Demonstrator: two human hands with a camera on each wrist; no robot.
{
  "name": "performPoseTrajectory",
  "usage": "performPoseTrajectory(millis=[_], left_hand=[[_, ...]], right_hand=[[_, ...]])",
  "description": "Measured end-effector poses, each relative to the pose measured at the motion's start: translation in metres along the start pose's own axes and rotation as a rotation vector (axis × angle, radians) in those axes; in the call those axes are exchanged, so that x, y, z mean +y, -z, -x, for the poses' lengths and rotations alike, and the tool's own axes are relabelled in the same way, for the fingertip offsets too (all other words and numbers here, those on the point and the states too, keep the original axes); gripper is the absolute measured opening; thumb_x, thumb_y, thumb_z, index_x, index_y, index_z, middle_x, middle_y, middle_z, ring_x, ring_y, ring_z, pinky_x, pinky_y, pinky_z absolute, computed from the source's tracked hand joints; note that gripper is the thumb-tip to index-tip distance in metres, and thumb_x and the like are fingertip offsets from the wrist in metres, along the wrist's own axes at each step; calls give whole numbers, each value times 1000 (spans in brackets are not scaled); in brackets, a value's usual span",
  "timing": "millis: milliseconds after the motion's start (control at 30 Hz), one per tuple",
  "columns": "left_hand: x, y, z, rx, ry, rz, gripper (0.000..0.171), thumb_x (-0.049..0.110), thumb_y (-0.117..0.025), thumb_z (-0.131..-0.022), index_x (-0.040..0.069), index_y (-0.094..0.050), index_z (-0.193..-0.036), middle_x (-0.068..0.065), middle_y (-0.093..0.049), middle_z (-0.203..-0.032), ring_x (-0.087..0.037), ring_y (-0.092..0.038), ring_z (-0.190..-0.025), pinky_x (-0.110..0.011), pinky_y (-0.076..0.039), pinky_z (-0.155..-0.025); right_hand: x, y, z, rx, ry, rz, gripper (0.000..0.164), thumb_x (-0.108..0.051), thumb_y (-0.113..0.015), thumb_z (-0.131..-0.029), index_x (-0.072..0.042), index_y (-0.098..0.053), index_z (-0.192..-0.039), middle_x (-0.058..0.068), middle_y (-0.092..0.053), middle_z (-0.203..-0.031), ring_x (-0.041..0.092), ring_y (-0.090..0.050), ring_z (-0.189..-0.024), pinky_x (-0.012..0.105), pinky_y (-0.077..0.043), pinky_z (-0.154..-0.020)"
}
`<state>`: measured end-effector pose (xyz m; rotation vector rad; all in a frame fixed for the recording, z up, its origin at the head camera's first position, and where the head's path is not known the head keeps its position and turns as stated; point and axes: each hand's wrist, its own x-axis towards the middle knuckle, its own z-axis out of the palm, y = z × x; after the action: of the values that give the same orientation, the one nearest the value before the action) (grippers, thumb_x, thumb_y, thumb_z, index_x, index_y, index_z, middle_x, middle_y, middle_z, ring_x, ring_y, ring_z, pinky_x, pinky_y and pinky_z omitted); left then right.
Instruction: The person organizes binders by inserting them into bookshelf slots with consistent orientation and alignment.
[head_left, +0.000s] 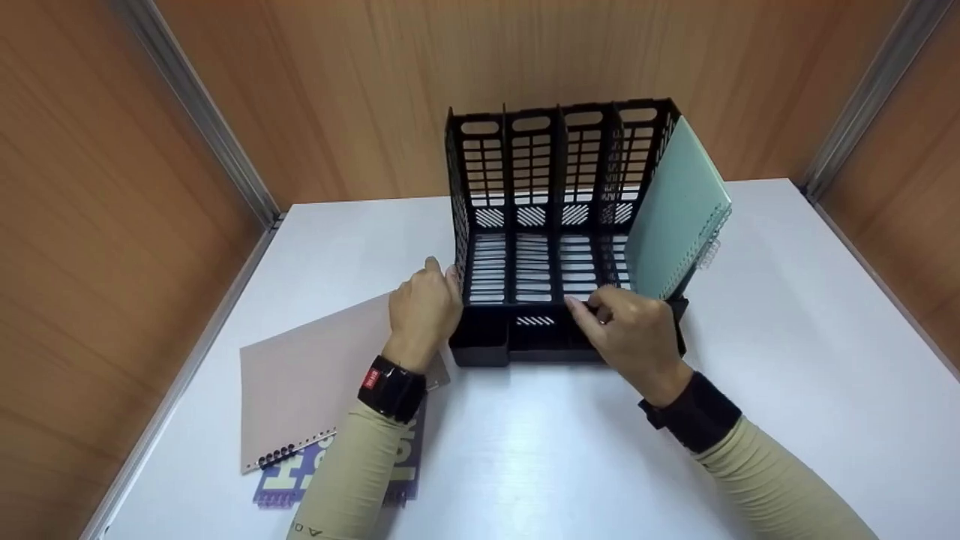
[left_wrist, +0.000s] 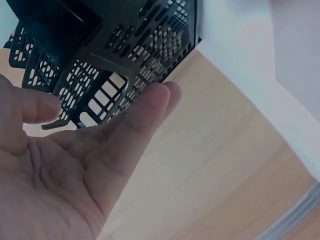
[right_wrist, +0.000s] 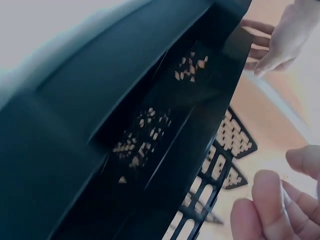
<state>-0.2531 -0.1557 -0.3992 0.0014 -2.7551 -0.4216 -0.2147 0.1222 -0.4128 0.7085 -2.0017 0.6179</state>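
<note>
A black mesh file organizer [head_left: 480,354] stands upright on the table, with several slots side by side and a low tray along its front. My left hand [head_left: 425,304] is at its left side, and in the left wrist view the straight fingers [left_wrist: 142,107] lie close along the mesh side wall. Over the front rim is my right hand [head_left: 637,337], its fingers loosely bent and holding nothing. A pale green spiral notebook [head_left: 675,214] leans upright in the rightmost slot, its coil facing forward. The other slots show bare mesh floors.
Left of the organizer, a beige-pink notebook [head_left: 315,367] lies flat, partly over a purple notebook [head_left: 405,465] with large pale letters. My left forearm covers part of both. Wood-grain panels [head_left: 337,97] enclose the white table [head_left: 517,450] at the back and sides.
</note>
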Motion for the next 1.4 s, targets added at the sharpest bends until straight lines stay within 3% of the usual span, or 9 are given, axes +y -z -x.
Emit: performPoseTrajectory(millis=[300,667,1133,1400], left_hand=[[-24,9,27,-18,-30,-44,40,30,-51,-106,-6,-67,-104,-23,-72,-93,-42,-72,-82,-54,-56,-67],[-54,22,58,24,-95,-90,34,26,-59,-102,-7,-65,-96,-23,-69,-82,-43,-69,-69,-55,-55,-59],[-87,28,77,29,-111,-90,27,17,-65,-97,-9,-71,-104,-24,-72,-84,-36,-67,-63,-49,-55,-55],[-97,38,89,-46,-127,-129,38,13,-67,-84,-7,-71,-116,-25,-74,-95,-38,-69,-70,-50,-55,-56]], right_hand=[[-29,-24,2,-53,124,-70,25,-23,-85,-85,-6,-67,-77,-3,-54,-56,5,-44,-44,22,-39,-38],[-66,-47,3,-99,218,-164,25,-28,-84,-86,-7,-72,-84,1,-67,-69,10,-60,-54,25,-51,-49],[-106,-70,9,-151,320,-197,24,-27,-88,-82,-9,-72,-85,-1,-67,-73,10,-62,-57,25,-50,-50],[-119,-84,13,-233,348,-143,22,-29,-84,-86,-10,-72,-88,-2,-67,-72,9,-60,-55,24,-50,-50]])
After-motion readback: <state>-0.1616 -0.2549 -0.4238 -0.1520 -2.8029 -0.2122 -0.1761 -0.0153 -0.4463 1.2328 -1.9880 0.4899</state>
